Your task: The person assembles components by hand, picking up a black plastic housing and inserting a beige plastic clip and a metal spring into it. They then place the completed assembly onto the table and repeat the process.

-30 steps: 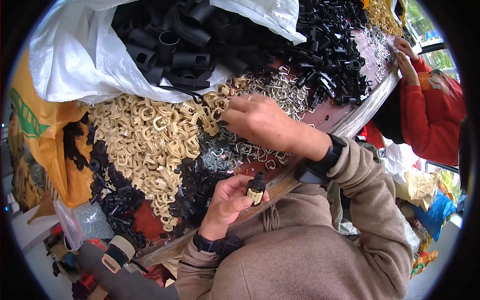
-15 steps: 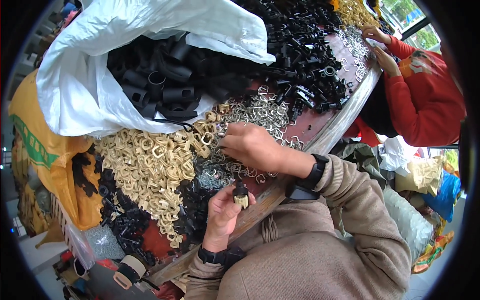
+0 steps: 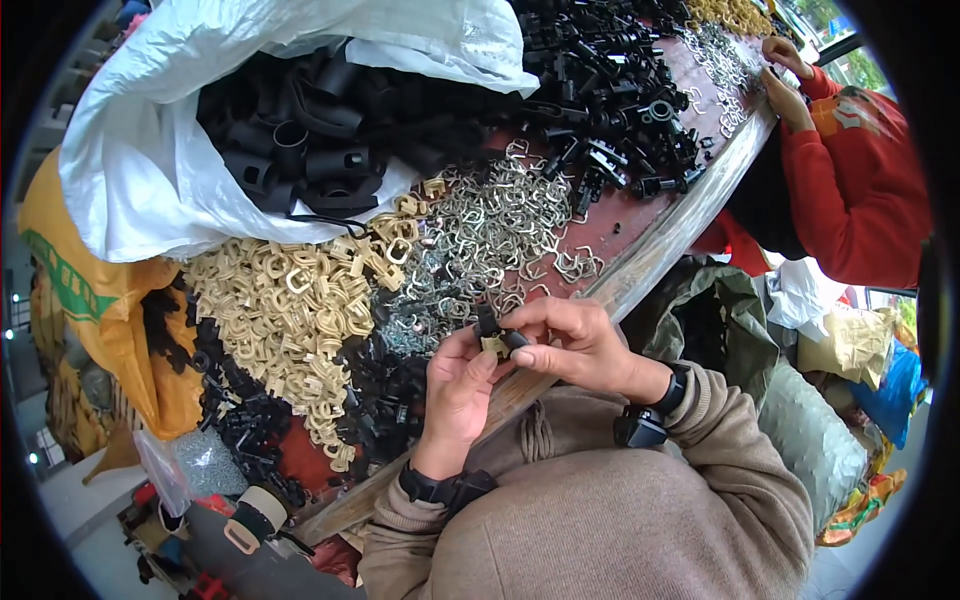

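Above the table's near edge, my left hand [image 3: 458, 395] is closed on a small black-and-beige plastic fitting [image 3: 495, 345], its black end pointing up and away from me. My right hand [image 3: 580, 345] meets it from the right, thumb and forefinger pinched at the fitting's side. A dark rounded bit shows at those fingertips; whether it belongs to the fitting I cannot tell. Just beyond the hands lie a heap of bent silver metal clips [image 3: 500, 225], a pile of beige plastic rings [image 3: 290, 310] and small black parts [image 3: 395, 395].
A white sack [image 3: 130, 170] of black tubular parts stands at the far left, beside a yellow sack [image 3: 95, 300]. More black pieces [image 3: 600, 100] cover the far table. The wooden table edge [image 3: 640, 280] runs diagonally past me. A co-worker in red [image 3: 850, 190] handles something at far right.
My right hand has come back from the clip heap toward me and joined the left hand at the fitting. The left hand has stayed near its place, still holding the fitting.
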Tool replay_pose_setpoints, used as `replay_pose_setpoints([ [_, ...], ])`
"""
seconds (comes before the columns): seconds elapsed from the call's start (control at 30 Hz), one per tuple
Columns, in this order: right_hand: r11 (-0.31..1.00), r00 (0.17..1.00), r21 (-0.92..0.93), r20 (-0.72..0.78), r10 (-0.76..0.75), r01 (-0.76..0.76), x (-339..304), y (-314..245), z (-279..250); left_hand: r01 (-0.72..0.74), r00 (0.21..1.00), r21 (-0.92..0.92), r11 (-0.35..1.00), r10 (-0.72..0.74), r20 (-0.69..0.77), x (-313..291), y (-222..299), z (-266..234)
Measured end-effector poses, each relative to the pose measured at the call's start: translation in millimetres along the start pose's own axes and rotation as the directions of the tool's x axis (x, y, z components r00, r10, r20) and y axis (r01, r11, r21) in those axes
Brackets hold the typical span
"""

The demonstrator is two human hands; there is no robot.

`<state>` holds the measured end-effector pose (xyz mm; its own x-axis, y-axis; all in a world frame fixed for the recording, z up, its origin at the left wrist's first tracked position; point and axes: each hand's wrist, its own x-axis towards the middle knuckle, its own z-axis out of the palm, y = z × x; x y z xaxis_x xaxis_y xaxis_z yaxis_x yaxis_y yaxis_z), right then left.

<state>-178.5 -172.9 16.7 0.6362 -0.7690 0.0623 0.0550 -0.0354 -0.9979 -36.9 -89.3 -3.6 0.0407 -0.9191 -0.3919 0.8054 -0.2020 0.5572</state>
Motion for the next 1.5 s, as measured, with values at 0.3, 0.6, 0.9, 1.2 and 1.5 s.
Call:
replay_pose_setpoints([
  [0.3,0.895,0.944,-0.321,-0.012,-0.33,0.309,-15.7,10.4,-0.7,0.098,0.993,0.041,0.994,-0.101,0.069,-6.7,-3.9,8.2],
  [0.6,0.794,0.897,-0.434,0.09,-0.433,0.427,-21.3,15.3,-3.4,0.22,0.972,0.123,0.968,-0.227,0.051,-12.8,-1.7,8.1],
  [0.9,0.824,0.913,-0.4,0.098,-0.397,0.401,-10.2,8.1,-11.8,0.09,0.996,0.302,0.949,-0.091,-0.012,-12.7,3.6,2.6],
  [1.2,0.771,0.967,-0.585,0.139,-0.211,0.253,73.1,-20.6,-46.8,0.046,0.998,0.33,0.943,-0.054,0.014,-11.7,10.3,-11.3],
  [1.5,0.596,0.933,-0.725,0.197,-0.301,0.345,149.0,-11.1,-44.7,0.023,1.0,0.231,0.973,-0.022,-0.006,-9.8,9.8,-20.7],
])
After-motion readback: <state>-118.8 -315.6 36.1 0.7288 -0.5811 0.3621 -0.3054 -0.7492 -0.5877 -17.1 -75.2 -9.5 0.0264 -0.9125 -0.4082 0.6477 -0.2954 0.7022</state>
